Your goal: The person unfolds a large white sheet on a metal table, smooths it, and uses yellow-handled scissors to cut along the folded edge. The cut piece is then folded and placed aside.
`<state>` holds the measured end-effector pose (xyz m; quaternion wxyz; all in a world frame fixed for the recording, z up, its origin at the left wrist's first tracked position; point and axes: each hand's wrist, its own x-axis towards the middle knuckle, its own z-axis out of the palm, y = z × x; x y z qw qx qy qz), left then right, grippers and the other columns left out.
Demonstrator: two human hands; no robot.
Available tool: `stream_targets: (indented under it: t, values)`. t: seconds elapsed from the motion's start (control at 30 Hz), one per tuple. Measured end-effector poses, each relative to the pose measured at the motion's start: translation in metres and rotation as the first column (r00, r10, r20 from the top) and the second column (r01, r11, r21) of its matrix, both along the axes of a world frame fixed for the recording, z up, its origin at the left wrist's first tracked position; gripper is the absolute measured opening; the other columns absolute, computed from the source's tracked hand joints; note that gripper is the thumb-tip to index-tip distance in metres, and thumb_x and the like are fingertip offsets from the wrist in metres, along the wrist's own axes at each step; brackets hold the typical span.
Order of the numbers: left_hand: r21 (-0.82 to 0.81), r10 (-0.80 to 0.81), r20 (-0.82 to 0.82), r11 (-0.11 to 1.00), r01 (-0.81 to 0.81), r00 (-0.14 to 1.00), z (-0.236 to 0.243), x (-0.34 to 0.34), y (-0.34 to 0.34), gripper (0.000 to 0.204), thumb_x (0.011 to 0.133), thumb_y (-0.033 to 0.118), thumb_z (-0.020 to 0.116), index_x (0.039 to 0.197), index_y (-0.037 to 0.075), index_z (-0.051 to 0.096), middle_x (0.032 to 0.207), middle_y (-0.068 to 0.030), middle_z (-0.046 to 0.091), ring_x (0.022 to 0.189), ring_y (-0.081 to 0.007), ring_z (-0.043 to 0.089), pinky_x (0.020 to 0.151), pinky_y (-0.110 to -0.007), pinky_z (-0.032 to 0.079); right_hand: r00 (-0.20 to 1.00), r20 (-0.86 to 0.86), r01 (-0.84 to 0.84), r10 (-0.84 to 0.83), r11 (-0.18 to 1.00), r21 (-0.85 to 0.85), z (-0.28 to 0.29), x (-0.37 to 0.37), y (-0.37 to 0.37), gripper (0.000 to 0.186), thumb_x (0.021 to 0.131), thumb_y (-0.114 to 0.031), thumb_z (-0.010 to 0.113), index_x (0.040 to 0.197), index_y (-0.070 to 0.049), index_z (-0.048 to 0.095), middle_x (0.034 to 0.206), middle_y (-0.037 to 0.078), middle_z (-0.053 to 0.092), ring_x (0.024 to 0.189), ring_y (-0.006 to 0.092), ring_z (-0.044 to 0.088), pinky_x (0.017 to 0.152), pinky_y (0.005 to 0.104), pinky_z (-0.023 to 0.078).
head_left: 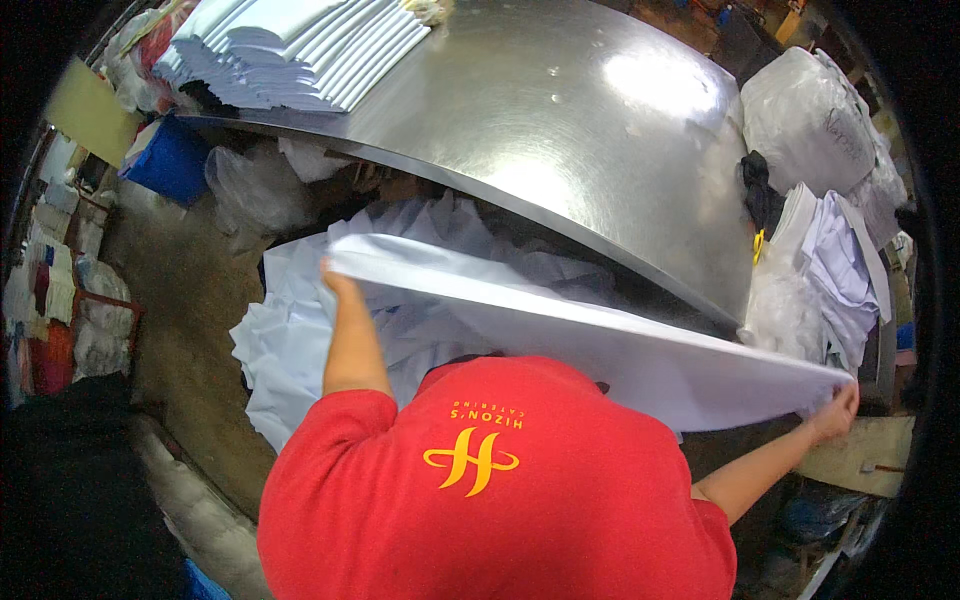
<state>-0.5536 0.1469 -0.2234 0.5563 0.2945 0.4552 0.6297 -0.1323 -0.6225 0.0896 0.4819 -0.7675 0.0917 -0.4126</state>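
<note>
A long white cloth (560, 320) is stretched across in front of my body, slanting down from left to right. My left hand (338, 280) grips its left end, the fingers mostly hidden behind the fabric. At the far right, my right hand (838, 412) is closed on the cloth's other end. The upper edge between them looks straight and taut, while the lower part hangs in a loose curve. Beneath and behind it lies a large heap of crumpled white cloth (285, 330), partly covered by the held piece and my red shirt.
A shiny metal table (480, 90) stands ahead, its near edge just beyond the cloth. Folded white cloths (290, 50) are stacked at its far left. Plastic-wrapped bundles (805, 120) and loose pale cloths (838, 270) sit on the right. A blue bin (170, 160) stands left.
</note>
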Motion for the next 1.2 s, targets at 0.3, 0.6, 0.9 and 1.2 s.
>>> stream_targets:
  t: [0.3, 0.6, 0.9, 1.2]
  values:
    - [0.795, 0.676, -0.433, 0.598, -0.101, 0.596, 0.408, -0.188, 0.047, 0.024, 0.083, 0.015, 0.05, 0.099, 0.002, 0.062, 0.099, -0.011, 0.061, 0.089, -0.0238, 0.059, 0.084, -0.035, 0.046, 0.697, -0.265, -0.678, 0.666, 0.733, 0.06, -0.104, 0.001, 0.158, 0.016, 0.086, -0.012, 0.059, 0.095, 0.0, 0.065, 0.079, 0.001, 0.062, 0.07, 0.0076, 0.054, 0.06, 0.0208, 0.044]
    - [0.606, 0.702, -0.712, 0.6, 0.522, 0.021, 0.579, -0.143, 0.011, 0.022, 0.083, 0.013, 0.052, 0.101, 0.004, 0.06, 0.098, -0.008, 0.061, 0.088, -0.0213, 0.058, 0.081, -0.033, 0.045, 0.347, -0.264, -0.86, 0.9, 0.418, 0.294, -0.13, -0.007, 0.256, 0.013, 0.082, -0.01, 0.061, 0.085, 0.002, 0.065, 0.069, 0.001, 0.057, 0.061, 0.0078, 0.051, 0.057, 0.022, 0.042]
    - [-0.103, -0.108, -0.993, 0.591, 0.8, -0.049, 0.467, -0.054, 0.101, 0.023, 0.078, 0.003, 0.056, 0.1, 0.005, 0.06, 0.093, -0.0029, 0.06, 0.083, -0.0154, 0.056, 0.075, -0.027, 0.044, 0.671, -0.58, -0.475, 0.461, 0.869, 0.14, -0.22, -0.007, 0.102, 0.019, 0.079, -0.021, 0.063, 0.084, -0.003, 0.068, 0.07, 0.003, 0.063, 0.06, 0.0109, 0.056, 0.058, 0.0258, 0.044]
    - [-0.377, -0.464, -0.849, 0.198, 0.905, -0.252, 0.338, 0.057, 0.155, 0.021, 0.069, 0.02, 0.07, 0.082, 0.005, 0.064, 0.079, 0.0019, 0.06, 0.072, -0.0083, 0.052, 0.065, -0.023, 0.04, 0.753, -0.651, -0.18, -0.093, 0.923, -0.34, -0.215, 0.041, 0.062, 0.025, 0.078, -0.03, 0.061, 0.092, -0.011, 0.069, 0.085, 0.012, 0.066, 0.08, 0.0287, 0.064, 0.073, 0.0358, 0.048]
